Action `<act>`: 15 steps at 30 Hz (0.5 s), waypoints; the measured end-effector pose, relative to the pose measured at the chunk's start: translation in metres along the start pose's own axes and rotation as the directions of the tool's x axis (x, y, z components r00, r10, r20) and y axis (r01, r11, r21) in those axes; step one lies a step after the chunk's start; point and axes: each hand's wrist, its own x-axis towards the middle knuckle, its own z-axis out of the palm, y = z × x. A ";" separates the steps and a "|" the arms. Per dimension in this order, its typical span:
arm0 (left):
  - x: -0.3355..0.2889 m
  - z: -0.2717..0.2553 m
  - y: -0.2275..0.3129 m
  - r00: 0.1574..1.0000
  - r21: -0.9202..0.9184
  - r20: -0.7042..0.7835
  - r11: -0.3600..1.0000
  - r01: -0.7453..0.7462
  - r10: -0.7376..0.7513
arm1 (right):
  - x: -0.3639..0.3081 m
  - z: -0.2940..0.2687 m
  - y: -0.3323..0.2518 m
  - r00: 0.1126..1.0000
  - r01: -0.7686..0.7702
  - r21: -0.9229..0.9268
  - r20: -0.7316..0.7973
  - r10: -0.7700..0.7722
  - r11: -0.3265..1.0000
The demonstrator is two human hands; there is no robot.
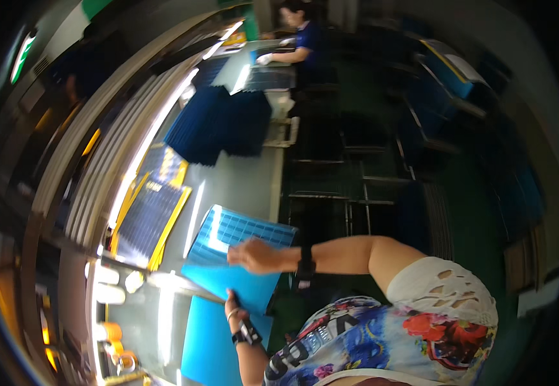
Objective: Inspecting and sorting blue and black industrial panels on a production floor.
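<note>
A long pale tabletop [241, 180] runs away from us, with dark blue stacks [218, 125] at its far end and a co-worker [302, 38] beyond. Near us, the right hand [254, 255] lies on a light blue sheet [238, 257], fingers closed on its edge. The left hand [234, 312] grips that sheet's near edge from below, above another blue sheet [205, 341]; yellow-edged dark panels [147, 215] lie to the left.

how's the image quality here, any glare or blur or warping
Head view: strong fisheye warp, the table edges curve and the corners go black; white glare streaks run along the table and across the blue sheet; the right hand on the sheet is slightly motion-blurred, the left hand sharper; the right half of the room is dim and murky.
</note>
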 end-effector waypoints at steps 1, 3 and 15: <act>0.021 -0.008 -0.007 0.999 0.106 -0.016 0.994 -0.031 0.032 | 0.012 -0.011 0.007 0.977 0.133 -0.025 -0.163 -0.135 0.991; 0.017 0.011 -0.013 0.982 0.233 -0.189 0.971 0.044 0.000 | 0.048 -0.075 -0.028 0.957 0.207 -0.088 -0.188 -0.220 0.974; -0.085 -0.081 0.000 0.597 0.176 0.444 0.588 -0.789 0.668 | 0.011 -0.090 -0.061 0.932 0.321 0.282 0.079 -0.355 0.904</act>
